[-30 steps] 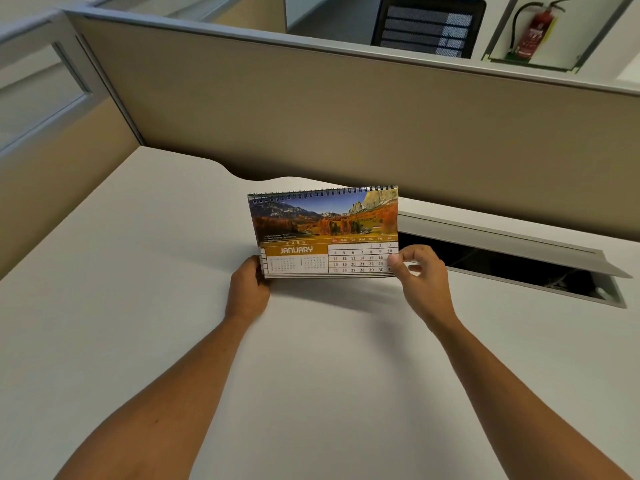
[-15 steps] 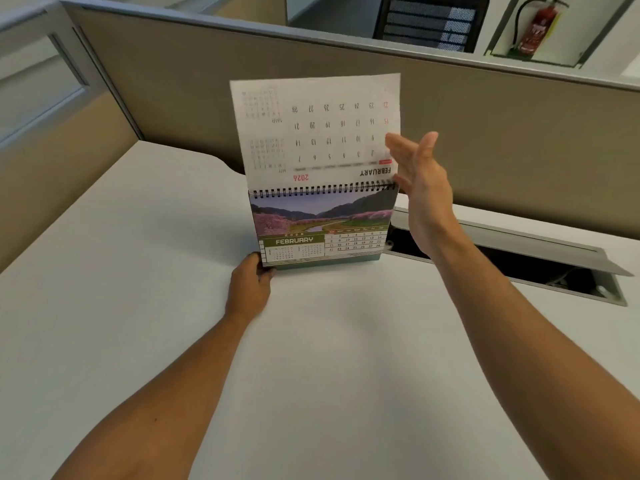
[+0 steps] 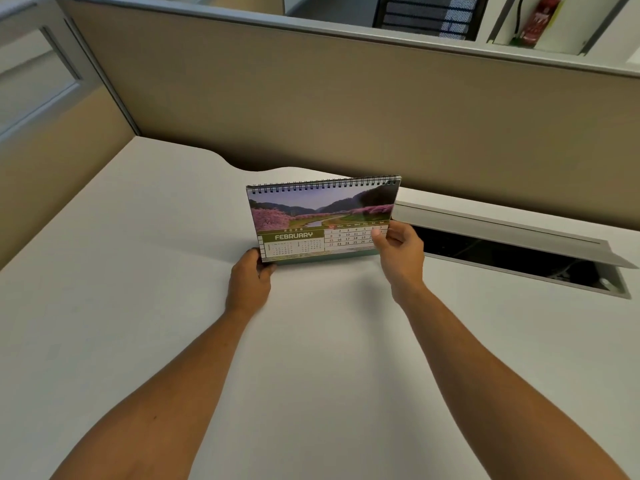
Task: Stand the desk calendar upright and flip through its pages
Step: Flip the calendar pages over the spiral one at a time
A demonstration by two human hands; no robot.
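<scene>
The desk calendar [image 3: 322, 216] stands upright on the white desk [image 3: 138, 271], spiral binding along its top, showing the February page with pink blossom trees and a river. My left hand [image 3: 249, 275] grips the calendar's lower left corner. My right hand [image 3: 400, 251] pinches the lower right corner of the February page between thumb and fingers, covering a few dates.
A beige partition wall [image 3: 346, 109] runs behind the desk and along the left. An open cable tray with a raised lid [image 3: 502, 230] sits just right of the calendar. A black chair [image 3: 429, 12] and a red fire extinguisher [image 3: 538, 19] lie beyond the partition.
My right hand flipped the January page up and over the spiral, exposing February, then came back down and pinched the lower right corner of the February page. My left hand stayed put.
</scene>
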